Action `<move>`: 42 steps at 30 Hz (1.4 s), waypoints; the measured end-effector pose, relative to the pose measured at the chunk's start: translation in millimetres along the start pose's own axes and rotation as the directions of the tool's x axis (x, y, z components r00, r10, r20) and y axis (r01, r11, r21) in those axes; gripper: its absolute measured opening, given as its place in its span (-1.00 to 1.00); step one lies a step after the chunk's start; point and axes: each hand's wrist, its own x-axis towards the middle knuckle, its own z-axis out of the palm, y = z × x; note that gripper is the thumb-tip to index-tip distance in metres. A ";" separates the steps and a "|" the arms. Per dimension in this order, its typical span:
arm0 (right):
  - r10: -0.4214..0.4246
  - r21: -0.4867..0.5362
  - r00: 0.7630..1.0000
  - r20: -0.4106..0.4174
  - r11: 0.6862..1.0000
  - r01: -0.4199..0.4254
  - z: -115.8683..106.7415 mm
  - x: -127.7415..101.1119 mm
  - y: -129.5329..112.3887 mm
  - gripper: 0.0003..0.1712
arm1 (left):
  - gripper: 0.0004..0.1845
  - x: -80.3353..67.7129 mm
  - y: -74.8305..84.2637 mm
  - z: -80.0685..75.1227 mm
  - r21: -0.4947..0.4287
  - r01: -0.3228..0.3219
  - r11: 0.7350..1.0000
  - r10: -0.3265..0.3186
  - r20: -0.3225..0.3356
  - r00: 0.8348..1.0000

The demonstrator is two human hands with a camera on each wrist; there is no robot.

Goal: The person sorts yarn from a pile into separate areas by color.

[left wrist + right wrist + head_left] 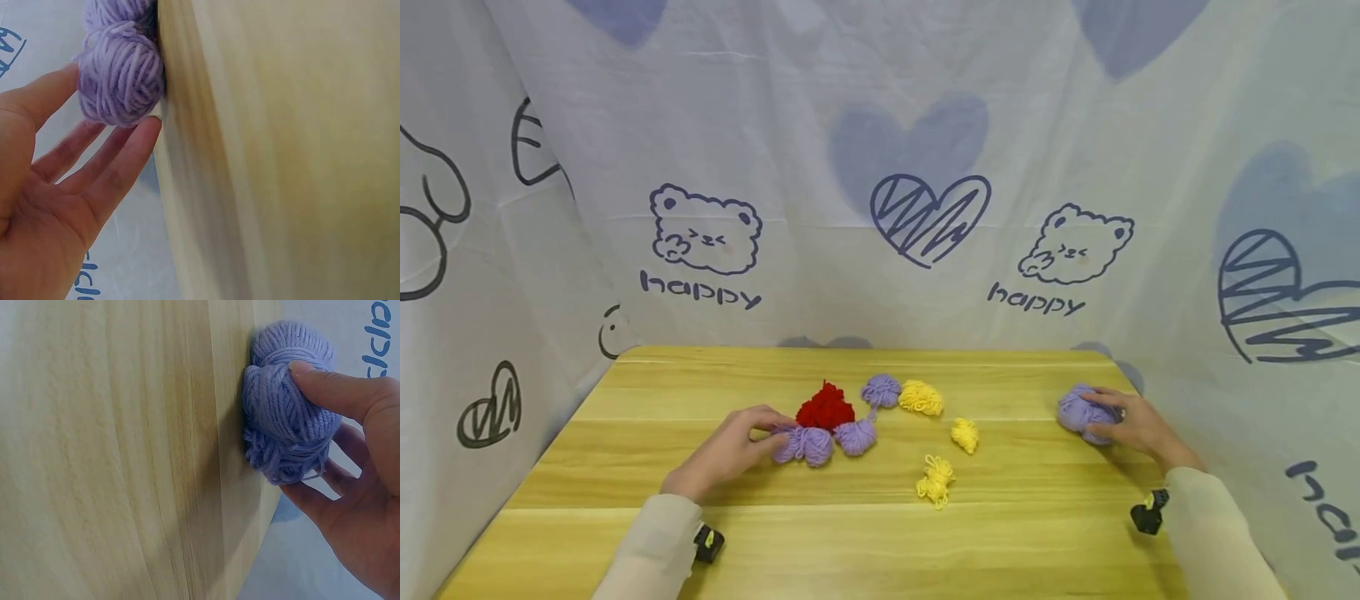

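Note:
On the wooden table (685, 383) lie yarn bundles. My left hand (777, 434) reaches to a lilac yarn bundle (814, 444) beside a red bundle (825, 407). In the left wrist view the left hand (111, 115) has straight fingers, with the fingertips (147, 128) touching the lilac bundle (122, 78). At the table's right end my right hand (1108, 417) grips a lilac yarn ball (1077, 410). In the right wrist view the right hand (297, 428) has its thumb on top of the ball (281, 431) and its fingers under it.
Two more lilac bundles (855, 436) (881, 389) lie near the red one. Three yellow bundles (921, 397) (965, 434) (936, 480) sit mid-table. A printed white cloth (880, 167) walls in the back and sides. The right yarn ball is near the table's right edge.

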 end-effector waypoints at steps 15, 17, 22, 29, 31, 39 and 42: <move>0.040 0.022 0.999 0.014 0.999 -0.040 0.0 -1.2 -1.4 -0.25 | -0.66 16.7 7.9 -5.2 0.019 -0.018 1.000 0.019 -0.029 0.999; 0.035 0.022 0.999 0.014 0.999 -0.035 -0.4 -1.0 -0.5 -0.25 | -0.67 19.9 8.2 -4.4 0.013 -0.019 1.000 0.019 -0.030 0.999; 0.041 0.044 0.999 0.020 0.998 -0.041 -1.1 -1.4 -0.5 -0.26 | -0.68 28.1 7.4 -3.1 -0.011 -0.011 1.000 0.011 -0.033 0.999; 0.066 0.094 0.997 0.033 0.993 -0.069 1.5 0.0 -2.0 -0.26 | -0.68 38.4 8.0 -1.6 -0.005 0.022 1.000 -0.022 -0.013 1.000; 0.080 0.106 0.996 0.036 0.991 -0.083 2.6 0.1 -2.7 -0.26 | -0.68 41.2 8.7 -0.3 0.001 0.019 1.000 -0.019 -0.009 1.000; 0.134 0.119 0.990 0.046 0.983 -0.138 3.5 0.0 -4.8 -0.25 | -0.69 49.3 12.6 4.1 0.016 -0.053 0.998 0.053 0.002 0.999; 0.164 0.133 0.985 0.058 0.976 -0.170 2.2 -0.3 -5.9 -0.24 | -0.69 50.5 13.4 5.1 0.018 -0.061 0.998 0.060 0.010 0.998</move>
